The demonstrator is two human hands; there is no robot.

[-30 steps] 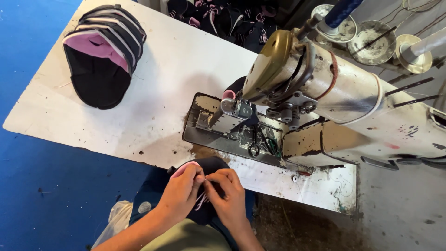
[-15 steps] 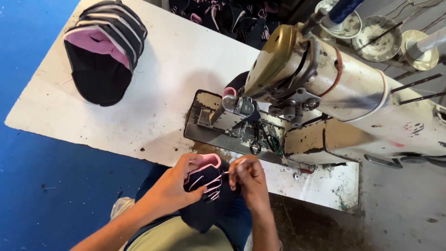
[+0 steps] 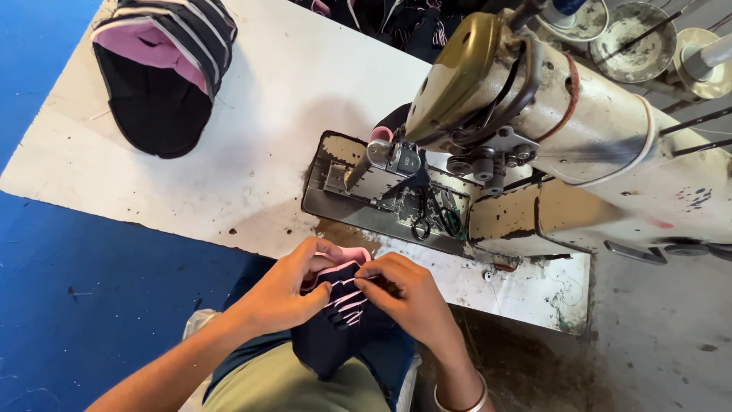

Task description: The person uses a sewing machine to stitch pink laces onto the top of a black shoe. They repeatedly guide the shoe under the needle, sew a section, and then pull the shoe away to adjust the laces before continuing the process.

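Note:
My left hand point(image 3: 286, 294) and my right hand point(image 3: 408, 297) both grip a dark navy shoe upper point(image 3: 339, 324) with pink lining and pale stripes, held over my lap at the table's near edge. My left fingers curl under its pink rim; my right fingers pinch the striped part. Just beyond stands an old cream sewing machine point(image 3: 564, 145) with its needle and presser foot point(image 3: 396, 164) over a worn metal plate point(image 3: 343, 191).
A stack of similar navy and pink uppers point(image 3: 160, 69) lies at the far left of the white table point(image 3: 252, 99). Small scissors point(image 3: 421, 221) rest beside the needle. Thread spools and dishes point(image 3: 640, 30) sit at back right. Blue floor point(image 3: 69, 305) lies left.
My hands have risen slightly toward the table edge and turned the upper, so the striped face now shows between my fingers. The view has shifted closer.

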